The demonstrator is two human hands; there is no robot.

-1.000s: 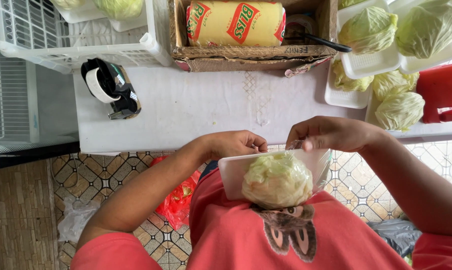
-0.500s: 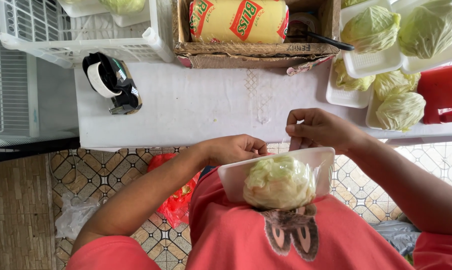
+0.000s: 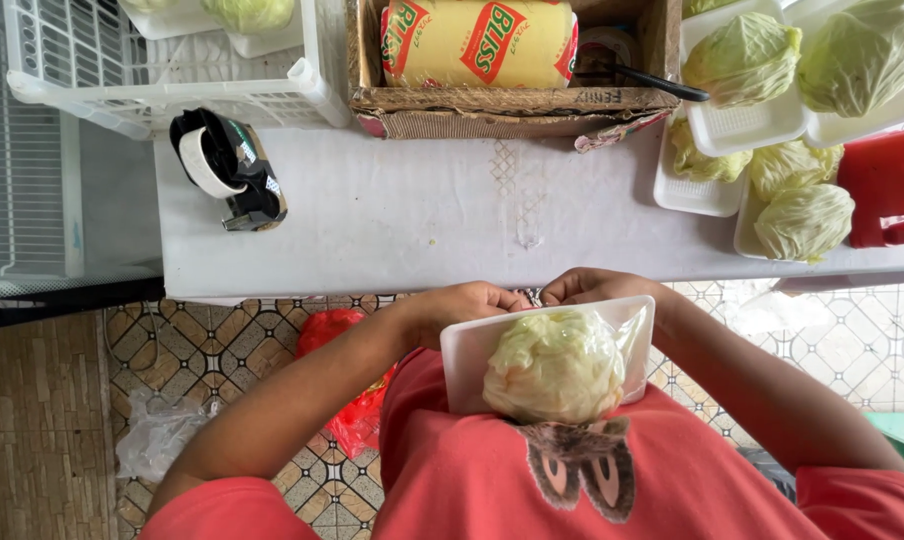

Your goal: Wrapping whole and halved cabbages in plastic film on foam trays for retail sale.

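Both hands meet at the far edge of a white foam tray [image 3: 467, 355], which is pressed upright against the person's chest w/ a cabbage [image 3: 555, 366] on it under clear film. The left hand [image 3: 462, 305] is curled over the tray's far-left corner, fingers folded behind it; the right hand [image 3: 597, 287] is clenched at the far-right part of the same edge, and seems to pinch film there, but the fingertips are hidden so I cannot tell exactly what they hold. The cabbage sits just under both hands, approx. the middle of the tray, touching the red shirt.

Beyond the hands is the white table [image 3: 422, 215]. Further out, left of the grip, stands a tape dispenser [image 3: 227, 165]; straight ahead a cardboard box w/ a yellow film roll [image 3: 477, 40]; to the right, more trays w/ cabbages [image 3: 742, 60].

Risk, in my judgement: the tray leans only on the body, so if one hand lets go the cabbage can slide down to the tiled floor. Pulling too hard may tear the thin film or crack the foam corner.
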